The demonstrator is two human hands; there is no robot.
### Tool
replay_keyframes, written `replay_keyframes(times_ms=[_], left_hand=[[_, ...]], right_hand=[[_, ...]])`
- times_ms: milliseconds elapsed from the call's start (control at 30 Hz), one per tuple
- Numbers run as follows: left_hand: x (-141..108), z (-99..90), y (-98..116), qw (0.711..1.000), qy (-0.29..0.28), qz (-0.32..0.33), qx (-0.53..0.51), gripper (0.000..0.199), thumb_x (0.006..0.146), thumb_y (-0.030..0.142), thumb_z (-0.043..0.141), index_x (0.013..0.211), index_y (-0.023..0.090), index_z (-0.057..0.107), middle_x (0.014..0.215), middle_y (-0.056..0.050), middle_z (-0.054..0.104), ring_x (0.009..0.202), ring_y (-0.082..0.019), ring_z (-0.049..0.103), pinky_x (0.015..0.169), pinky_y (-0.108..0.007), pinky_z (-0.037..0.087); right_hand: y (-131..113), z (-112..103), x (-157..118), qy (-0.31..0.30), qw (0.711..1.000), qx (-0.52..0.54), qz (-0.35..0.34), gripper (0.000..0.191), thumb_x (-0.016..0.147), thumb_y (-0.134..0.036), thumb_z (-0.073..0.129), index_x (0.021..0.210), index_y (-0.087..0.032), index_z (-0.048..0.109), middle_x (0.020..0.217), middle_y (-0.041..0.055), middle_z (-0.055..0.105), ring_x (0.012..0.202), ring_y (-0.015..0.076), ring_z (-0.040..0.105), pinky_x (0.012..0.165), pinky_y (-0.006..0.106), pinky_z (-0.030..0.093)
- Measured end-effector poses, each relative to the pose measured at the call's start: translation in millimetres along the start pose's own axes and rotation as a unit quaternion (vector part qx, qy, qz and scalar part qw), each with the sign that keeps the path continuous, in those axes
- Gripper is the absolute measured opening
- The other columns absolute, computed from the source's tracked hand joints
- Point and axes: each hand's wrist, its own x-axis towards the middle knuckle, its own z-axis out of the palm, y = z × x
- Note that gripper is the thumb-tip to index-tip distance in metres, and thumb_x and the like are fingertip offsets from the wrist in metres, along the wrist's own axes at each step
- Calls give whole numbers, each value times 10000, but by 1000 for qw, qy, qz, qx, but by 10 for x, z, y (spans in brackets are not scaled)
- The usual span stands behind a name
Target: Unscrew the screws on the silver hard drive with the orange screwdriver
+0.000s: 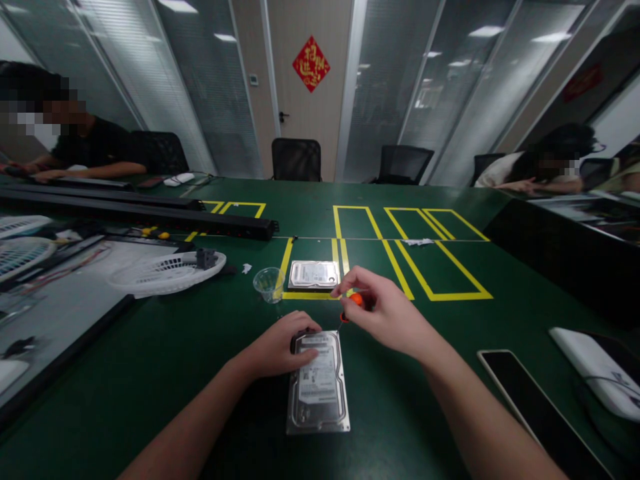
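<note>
A silver hard drive [320, 387] lies flat on the green table in front of me, label side up. My left hand [286, 343] grips its far left part, thumb on the label and fingers around the edge. In my right hand [383, 307] is a screwdriver [357, 300] with an orange handle, pinched between the fingers. Its thin shaft points down to the drive's far right corner; the tip is too small to make out. Just beyond, a second hard drive [314, 275] rests inside a yellow tape outline. To its left stands a clear plastic cup [269, 285].
Long black bars [150, 213], rackets [175, 270] and a grey panel [100, 267] occupy the left side. On the right lie a phone [530, 400] and a white device [597, 373] with a cable. Two people sit across, at far left and far right.
</note>
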Motion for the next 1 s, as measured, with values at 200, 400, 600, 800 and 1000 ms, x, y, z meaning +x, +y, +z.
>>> replay_keyframes(times_ms=[200, 400, 600, 800, 1000], left_hand=[[0, 8, 3, 1000, 3, 4, -3, 334, 879, 281, 709, 1204, 239, 649, 1169, -63, 638, 1077, -241, 599, 944, -380, 504], [-6, 14, -23, 1000, 5, 10, -1, 336, 887, 295, 709, 1214, 241, 651, 1170, -67, 641, 1087, -243, 601, 955, -382, 502], [-1, -5, 21, 1000, 1, 5, -1, 329, 891, 279, 703, 1214, 244, 651, 1179, -62, 635, 1096, -239, 599, 962, -380, 500], [-3, -10, 18, 1000, -2, -2, 1, 337, 881, 281, 713, 1210, 244, 647, 1182, -60, 630, 1090, -239, 600, 957, -380, 501], [1, -1, -8, 1000, -1, 5, 1, 348, 874, 265, 720, 1213, 238, 645, 1174, -57, 628, 1086, -233, 598, 949, -369, 498]], right_hand=[[-23, -33, -4, -37, 999, -28, 12, 181, 1003, -343, 587, 999, -211, 709, 898, 32, 714, 760, 166, 630, 667, 294, 472], [-56, -73, -33, -79, 996, 4, 42, 318, 1080, -351, 406, 1192, -212, 669, 888, 33, 682, 710, 148, 655, 671, 294, 510], [-38, -66, -19, -50, 998, -12, 43, 217, 1033, -354, 524, 1085, -207, 674, 819, 21, 678, 707, 160, 646, 651, 299, 493], [11, -11, 7, -5, 1000, -17, 21, 110, 946, -298, 649, 913, -199, 615, 952, 47, 715, 721, 146, 609, 627, 283, 453], [1, -24, 7, -26, 999, -9, 18, 129, 999, -330, 592, 1000, -213, 646, 851, 8, 676, 696, 138, 586, 618, 275, 436]])
